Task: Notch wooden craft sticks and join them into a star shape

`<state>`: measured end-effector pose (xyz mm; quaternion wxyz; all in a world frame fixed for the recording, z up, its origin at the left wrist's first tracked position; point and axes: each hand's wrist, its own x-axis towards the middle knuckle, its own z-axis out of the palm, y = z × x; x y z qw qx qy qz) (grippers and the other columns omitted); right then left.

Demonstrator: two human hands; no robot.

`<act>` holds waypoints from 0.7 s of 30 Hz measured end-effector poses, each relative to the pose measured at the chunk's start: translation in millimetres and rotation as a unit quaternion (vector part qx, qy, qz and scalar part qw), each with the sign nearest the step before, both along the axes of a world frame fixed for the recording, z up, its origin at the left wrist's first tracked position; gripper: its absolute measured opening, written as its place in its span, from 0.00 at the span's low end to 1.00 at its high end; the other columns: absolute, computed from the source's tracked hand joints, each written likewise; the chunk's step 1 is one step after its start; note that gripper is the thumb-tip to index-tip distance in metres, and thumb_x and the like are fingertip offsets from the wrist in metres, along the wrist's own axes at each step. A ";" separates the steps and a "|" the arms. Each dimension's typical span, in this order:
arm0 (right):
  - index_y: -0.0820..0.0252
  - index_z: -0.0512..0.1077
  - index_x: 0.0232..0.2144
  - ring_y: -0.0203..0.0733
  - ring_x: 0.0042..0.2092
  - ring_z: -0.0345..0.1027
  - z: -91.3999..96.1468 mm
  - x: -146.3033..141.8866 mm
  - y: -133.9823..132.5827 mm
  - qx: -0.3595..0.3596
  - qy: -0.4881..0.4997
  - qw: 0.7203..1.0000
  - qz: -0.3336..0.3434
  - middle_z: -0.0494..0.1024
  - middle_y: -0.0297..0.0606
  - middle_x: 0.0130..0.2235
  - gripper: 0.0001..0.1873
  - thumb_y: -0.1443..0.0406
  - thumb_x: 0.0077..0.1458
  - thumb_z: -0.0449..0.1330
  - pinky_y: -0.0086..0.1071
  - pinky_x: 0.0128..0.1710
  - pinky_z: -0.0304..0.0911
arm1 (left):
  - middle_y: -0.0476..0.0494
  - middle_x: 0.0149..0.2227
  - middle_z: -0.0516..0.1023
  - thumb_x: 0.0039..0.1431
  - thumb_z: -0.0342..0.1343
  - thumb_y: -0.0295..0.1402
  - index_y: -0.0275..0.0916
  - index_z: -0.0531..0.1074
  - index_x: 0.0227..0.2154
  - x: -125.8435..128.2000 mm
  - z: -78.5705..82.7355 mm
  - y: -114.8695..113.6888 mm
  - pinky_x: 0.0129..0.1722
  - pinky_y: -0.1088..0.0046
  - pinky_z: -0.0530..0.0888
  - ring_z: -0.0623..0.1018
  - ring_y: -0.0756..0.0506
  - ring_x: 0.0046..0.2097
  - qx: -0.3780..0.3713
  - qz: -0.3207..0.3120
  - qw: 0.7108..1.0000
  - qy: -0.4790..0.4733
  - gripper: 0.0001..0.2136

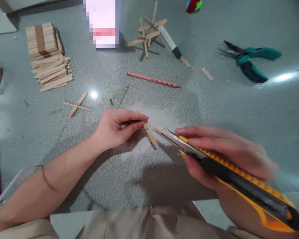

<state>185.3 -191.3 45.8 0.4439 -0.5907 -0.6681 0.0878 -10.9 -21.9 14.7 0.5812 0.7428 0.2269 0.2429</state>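
Note:
My left hand (122,127) pinches a wooden craft stick (150,134) between thumb and fingers, its lower end pointing toward me and small dark marks showing near the grip. My right hand (224,149) is wrapped around a yellow and black utility knife (229,172), partly blurred. The knife's blade is out, its tip just right of the stick and apparently apart from it. A small pale wooden piece (158,128) shows by the blade tip; whether it touches the blade I cannot tell. Pale dust lies on the table around the stick.
Behind are a clear set square (118,97), a red pencil (153,79), a white-handled craft knife (169,41) and crossed sticks (147,36). Green pliers (249,59) lie right. Left are bundled sticks (48,38), loose sticks (53,73) and two crossed sticks (77,105).

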 end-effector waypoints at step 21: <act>0.49 0.75 0.40 0.45 0.34 0.81 -4.2 8.2 -0.8 -0.020 0.034 0.999 0.030 0.85 0.41 0.42 0.13 0.67 0.51 0.65 0.37 0.28 0.75 | 0.45 0.33 0.78 0.67 0.56 0.28 0.40 0.78 0.38 2.3 0.2 7.5 0.36 0.74 0.73 0.76 0.50 0.33 0.137 -0.138 0.980 -0.036 0.06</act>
